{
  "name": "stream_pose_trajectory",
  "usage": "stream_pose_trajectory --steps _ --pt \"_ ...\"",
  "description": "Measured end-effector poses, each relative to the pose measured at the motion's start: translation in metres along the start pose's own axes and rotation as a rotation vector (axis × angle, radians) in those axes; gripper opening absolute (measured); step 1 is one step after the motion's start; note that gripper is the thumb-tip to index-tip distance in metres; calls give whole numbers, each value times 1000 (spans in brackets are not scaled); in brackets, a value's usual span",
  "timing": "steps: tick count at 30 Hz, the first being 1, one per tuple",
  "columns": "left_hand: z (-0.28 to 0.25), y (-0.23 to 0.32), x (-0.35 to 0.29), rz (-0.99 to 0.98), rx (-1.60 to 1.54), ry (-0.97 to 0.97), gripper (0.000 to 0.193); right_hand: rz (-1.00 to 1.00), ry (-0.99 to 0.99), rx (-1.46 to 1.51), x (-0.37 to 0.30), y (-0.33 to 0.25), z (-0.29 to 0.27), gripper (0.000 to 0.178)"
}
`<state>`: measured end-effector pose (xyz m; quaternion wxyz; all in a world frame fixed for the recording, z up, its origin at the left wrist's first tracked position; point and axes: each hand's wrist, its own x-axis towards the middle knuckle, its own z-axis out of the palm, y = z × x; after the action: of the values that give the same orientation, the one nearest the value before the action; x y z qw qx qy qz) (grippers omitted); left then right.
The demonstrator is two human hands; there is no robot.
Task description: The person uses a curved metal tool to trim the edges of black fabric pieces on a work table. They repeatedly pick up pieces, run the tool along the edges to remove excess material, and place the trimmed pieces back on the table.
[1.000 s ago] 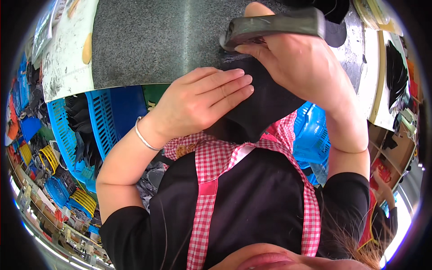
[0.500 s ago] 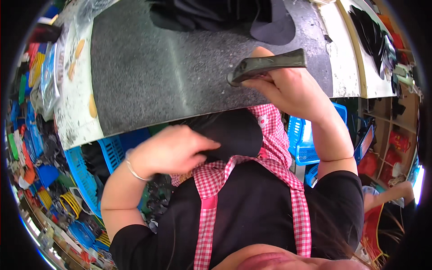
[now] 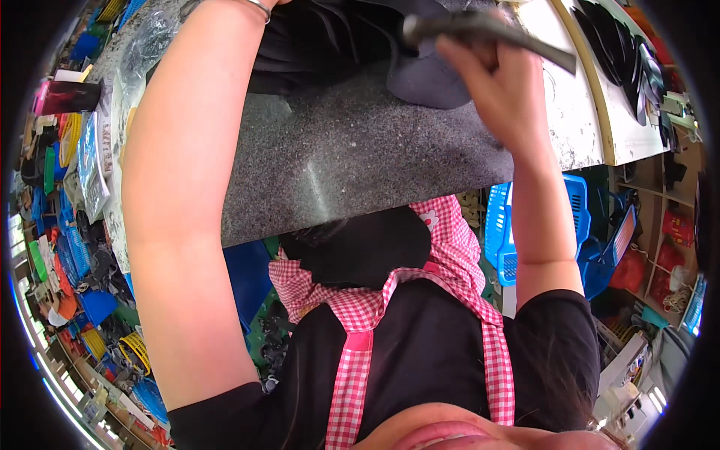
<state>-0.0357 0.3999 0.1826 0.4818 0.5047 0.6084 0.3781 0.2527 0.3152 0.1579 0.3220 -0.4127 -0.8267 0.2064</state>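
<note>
My right hand (image 3: 510,90) is closed round a dark metal hammer (image 3: 487,34), held above the far right part of the table and slightly blurred. Beneath it lies a dark piece with a rounded end (image 3: 431,79), beside a pile of black sheet-like pieces (image 3: 322,45). My left arm reaches across to the far side, a bracelet (image 3: 259,9) at its wrist. The left hand itself is almost wholly cut off by the upper edge, its fingers hidden. Another black piece (image 3: 367,247) rests on my lap over a pink checked apron (image 3: 457,240).
A dark speckled mat (image 3: 360,161) covers the table. Black curved pieces (image 3: 611,52) lie on a white surface at the far right. Blue baskets (image 3: 499,225) stand under the table's right side. Clear plastic (image 3: 146,45) lies at the far left.
My left hand has gone from above my lap to the far edge of the table. The right hand has carried the hammer farther away, over the dark pieces.
</note>
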Motion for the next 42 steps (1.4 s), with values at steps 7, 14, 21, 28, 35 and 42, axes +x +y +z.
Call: stream_pose_trajectory --steps 7,14,21,28,35,42 --pt "-17 27 -134 885 340 575 24 -104 -12 -268 93 95 68 34" --pt "67 -95 -298 566 637 -154 30 -110 -248 -69 16 -6 -10 21" --pt "46 -109 -298 344 205 -226 39 -343 -603 6 -44 -34 40 22" --pt "104 -110 -285 174 638 396 53 -279 -479 22 -60 -39 44 22" --pt "108 -132 -266 372 573 494 34 -259 -542 -3 -49 -36 42 19" --pt "108 -143 -265 518 630 541 24 -290 -554 -153 -42 -44 40 20"
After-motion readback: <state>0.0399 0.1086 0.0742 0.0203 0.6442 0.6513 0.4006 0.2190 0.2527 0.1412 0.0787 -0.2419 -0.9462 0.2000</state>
